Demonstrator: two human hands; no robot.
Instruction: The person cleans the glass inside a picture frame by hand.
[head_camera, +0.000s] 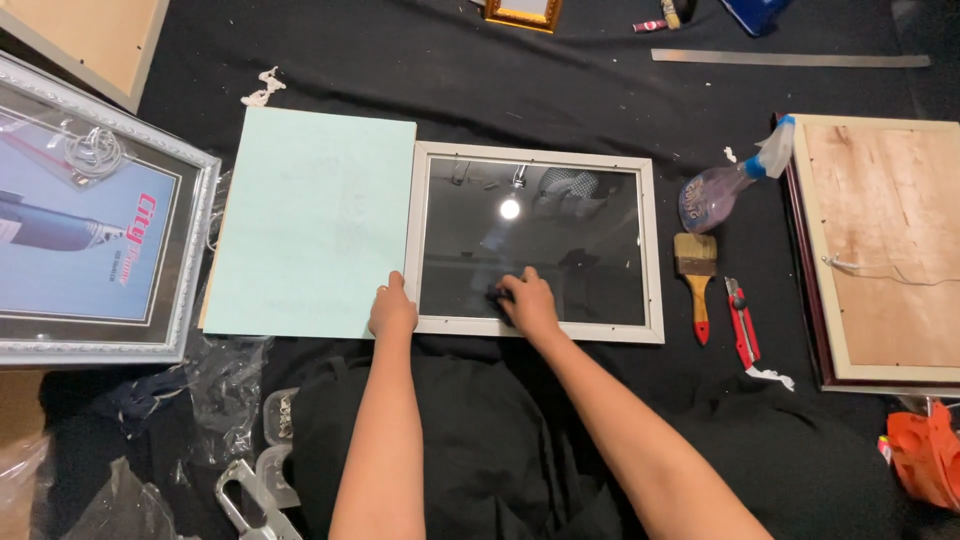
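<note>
Right hand (530, 303) is pressing down on the glass (530, 240) of the white picture frame (655, 250), fingers curled over a small dark thing (495, 294), probably a wiping cloth or pad, though it is too small and dark to tell for sure. That hand is sitting near the frame's lower edge, a little left of the middle, so most of the glass is lying up and to the right of it, away from the body. The frame is lying flat on the black cloth-covered surface (560, 90), its long side running left to right, and a ceiling light is reflecting in the pane.

Left hand (392, 310) is resting at the frame's lower left corner, fingers closed loosely, touching both the frame's edge and the corner of the pale green board (310, 220) that is lying just beside the frame on its left. It seems to be steadying rather than gripping anything.

Right of the frame, well apart from both hands but nearer the right one, a spray bottle (715, 190), a paintbrush (697, 270) and a red utility knife (741, 322) are lying. Further out, a silver-framed poster (90, 230) is sitting at the far left and a wooden-backed frame (880, 250) at the far right.
</note>
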